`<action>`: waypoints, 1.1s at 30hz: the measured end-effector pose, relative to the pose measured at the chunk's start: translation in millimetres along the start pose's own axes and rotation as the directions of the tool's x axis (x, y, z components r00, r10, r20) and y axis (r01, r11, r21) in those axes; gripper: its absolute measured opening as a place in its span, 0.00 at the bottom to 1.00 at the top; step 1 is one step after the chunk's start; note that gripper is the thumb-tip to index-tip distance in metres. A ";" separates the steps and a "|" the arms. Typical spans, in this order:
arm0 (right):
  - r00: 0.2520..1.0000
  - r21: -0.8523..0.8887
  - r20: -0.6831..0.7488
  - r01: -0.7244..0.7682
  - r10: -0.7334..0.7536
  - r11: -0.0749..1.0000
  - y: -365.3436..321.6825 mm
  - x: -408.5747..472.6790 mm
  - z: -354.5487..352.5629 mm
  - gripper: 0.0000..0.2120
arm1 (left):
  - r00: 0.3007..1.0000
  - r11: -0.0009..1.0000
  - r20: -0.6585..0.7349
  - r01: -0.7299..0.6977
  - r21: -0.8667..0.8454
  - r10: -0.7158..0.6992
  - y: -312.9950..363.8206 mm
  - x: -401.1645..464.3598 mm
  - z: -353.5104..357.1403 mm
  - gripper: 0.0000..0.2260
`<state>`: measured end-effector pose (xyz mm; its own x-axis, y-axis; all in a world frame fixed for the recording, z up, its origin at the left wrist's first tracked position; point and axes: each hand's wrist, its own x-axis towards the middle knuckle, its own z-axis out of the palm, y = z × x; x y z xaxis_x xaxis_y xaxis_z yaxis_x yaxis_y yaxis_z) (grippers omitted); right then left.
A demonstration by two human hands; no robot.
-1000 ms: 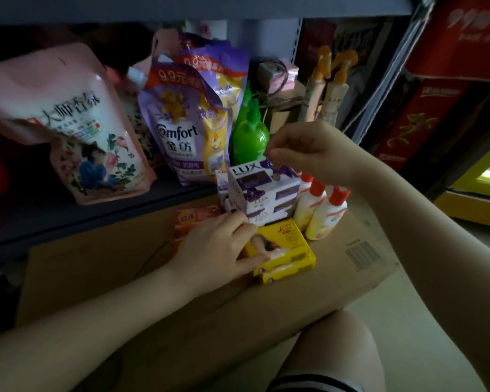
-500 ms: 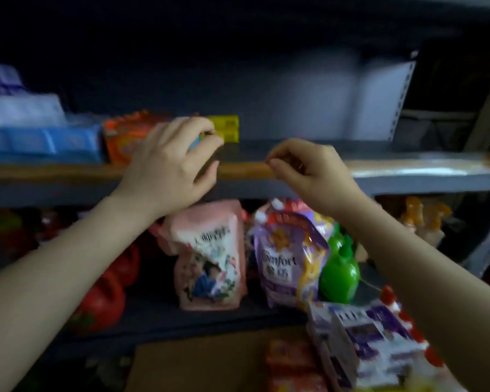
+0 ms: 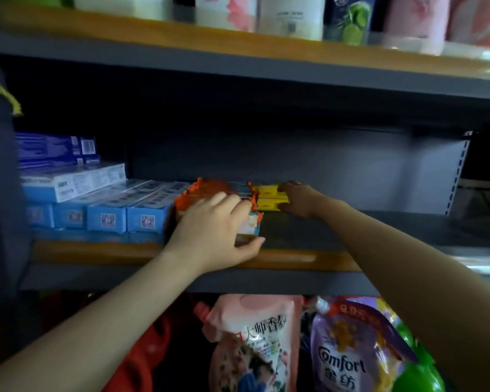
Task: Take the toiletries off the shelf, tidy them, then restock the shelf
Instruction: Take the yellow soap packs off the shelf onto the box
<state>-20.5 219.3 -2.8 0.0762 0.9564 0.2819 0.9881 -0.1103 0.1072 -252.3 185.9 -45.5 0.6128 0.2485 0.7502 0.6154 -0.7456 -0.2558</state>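
On the middle shelf (image 3: 379,230) stands a row of orange-edged packs (image 3: 210,190). My left hand (image 3: 212,233) lies over their front end, fingers curled on top and thumb under the front pack by the shelf lip. Behind them two stacked yellow soap boxes (image 3: 266,198) sit deeper on the shelf. My right hand (image 3: 300,199) reaches in and grips their right end. Blue toothpaste boxes (image 3: 105,205) fill the left of the same shelf.
The right half of the middle shelf is bare grey metal. White and pink bottles (image 3: 289,15) line the shelf above. Below hang a pink refill pouch (image 3: 249,340), a purple Comfort pouch (image 3: 348,352) and a green bottle (image 3: 416,372).
My view has risen from the cardboard box to the middle shelf. Both hands moved up from the shelf's front lip and reached in onto the orange packs and yellow boxes.
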 end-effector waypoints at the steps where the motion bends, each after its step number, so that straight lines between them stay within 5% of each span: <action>1: 1.000 -0.035 0.016 -0.006 0.007 0.999 0.0 9.7 2.2 0.28 | 1.000 1.000 -0.020 -0.004 -0.016 0.003 -0.2 0.1 1.2 0.23; 9: 0.994 -0.120 0.107 -0.006 0.019 0.993 13.7 57.6 18.3 0.33 | 0.998 0.997 -0.056 -0.012 -0.076 0.008 -3.0 0.1 2.1 0.17; 14: 0.999 -0.182 -0.041 -0.008 0.001 0.983 20.7 60.5 16.8 0.28 | 0.999 0.998 -0.047 0.002 -0.065 -0.005 -0.5 0.1 1.0 0.18; 19: 0.999 0.201 0.010 -0.037 0.036 0.979 14.9 51.7 25.9 0.41 | 0.997 0.999 -0.083 -0.007 -0.043 0.003 0.6 -0.2 2.7 0.17; 23: 0.999 0.088 0.049 -0.027 0.023 0.996 5.7 44.2 16.4 0.42 | 0.992 0.999 -0.122 -0.022 -0.044 0.016 0.0 -0.2 5.3 0.15; 27: 0.991 0.075 -0.130 0.006 0.004 0.997 2.3 5.6 -16.7 0.41 | 0.991 0.999 -0.135 -0.023 -0.039 0.018 -0.3 -1.8 5.8 0.16; 33: 0.925 0.520 -0.375 0.266 -0.063 0.812 -6.9 -112.5 -43.9 0.38 | 0.994 0.998 -0.106 -0.046 -0.032 0.043 4.8 -4.8 -5.6 0.19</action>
<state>-41.8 100.6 6.6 -0.0417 0.7904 0.6111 0.8921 0.3049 -0.3335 -255.0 177.6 -46.9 0.5827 0.1499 0.7988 0.5701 -0.7758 -0.2703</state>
